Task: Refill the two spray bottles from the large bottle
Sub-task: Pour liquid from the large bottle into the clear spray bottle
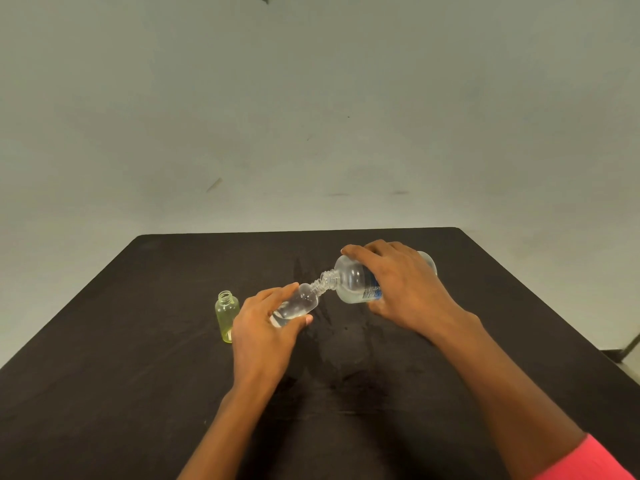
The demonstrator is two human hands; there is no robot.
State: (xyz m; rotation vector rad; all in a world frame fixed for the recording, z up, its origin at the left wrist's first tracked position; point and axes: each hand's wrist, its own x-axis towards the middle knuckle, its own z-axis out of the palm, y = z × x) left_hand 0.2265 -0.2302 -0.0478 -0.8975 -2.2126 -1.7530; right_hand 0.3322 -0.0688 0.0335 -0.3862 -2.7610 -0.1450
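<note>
One head-worn wide-angle view.
It faces forward and down across the tabletop, close behind the left hand and right hand.

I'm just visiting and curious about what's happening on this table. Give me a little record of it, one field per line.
Activity: pouring, bottle mouth to bottle mouth
Left hand: grips the small clear bottle, tilted up toward the large one
Right hand: grips the large bottle, tipped almost onto its side
Small clear bottle contents: some clear liquid
Yellow bottle: upright, uncapped, beside the left hand
Table: black, with darker patches near the middle, possibly wet
</note>
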